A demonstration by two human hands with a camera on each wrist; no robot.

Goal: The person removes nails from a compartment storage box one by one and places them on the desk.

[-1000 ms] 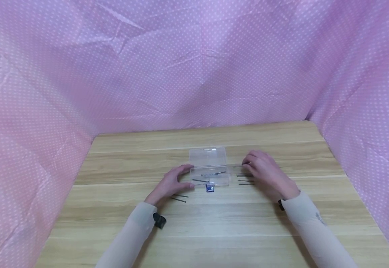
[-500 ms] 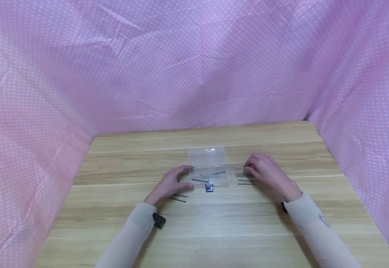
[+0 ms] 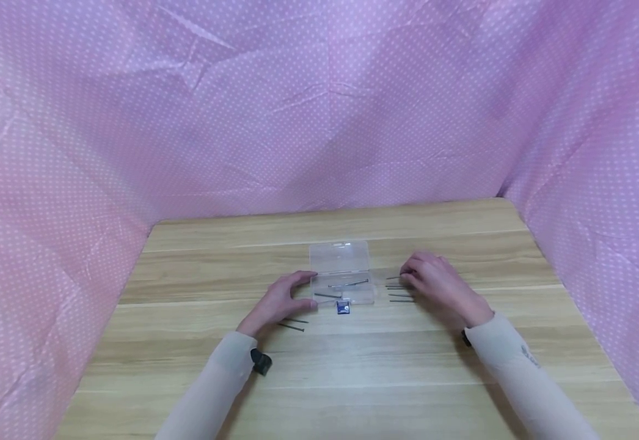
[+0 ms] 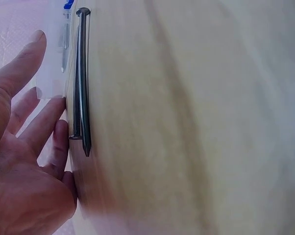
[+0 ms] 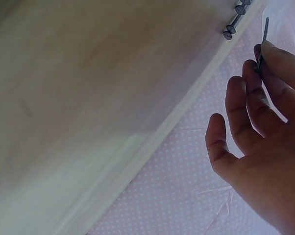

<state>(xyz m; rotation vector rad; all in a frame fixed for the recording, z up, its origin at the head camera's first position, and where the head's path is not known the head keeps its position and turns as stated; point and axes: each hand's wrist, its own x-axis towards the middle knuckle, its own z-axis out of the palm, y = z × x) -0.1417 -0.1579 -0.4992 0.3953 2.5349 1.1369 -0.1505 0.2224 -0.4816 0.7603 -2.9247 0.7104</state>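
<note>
A clear plastic box [image 3: 357, 296] lies with its lid [image 3: 339, 256] folded back and several nails [image 3: 349, 283] inside. A blue latch [image 3: 343, 307] hangs at its front. My left hand [image 3: 280, 299] holds the box's left end, thumb at the front corner and fingers at the back one. My right hand [image 3: 435, 282], right of the box, pinches one nail [image 5: 265, 34] between thumb and index finger, its point towards the box. The nail's head shows below the fingertips in the right wrist view. The other fingers of that hand are loosely bent.
Several loose nails [image 3: 402, 296] lie roughly parallel between box and right hand. Two more nails [image 4: 82, 78] lie side by side on the wood-look table [image 3: 352, 379] near my left hand. Pink dotted cloth [image 3: 330, 122] surrounds the table's back and sides.
My right hand has shifted slightly right and towards me with the pinched nail, away from the box. The left hand stays at the box's left end.
</note>
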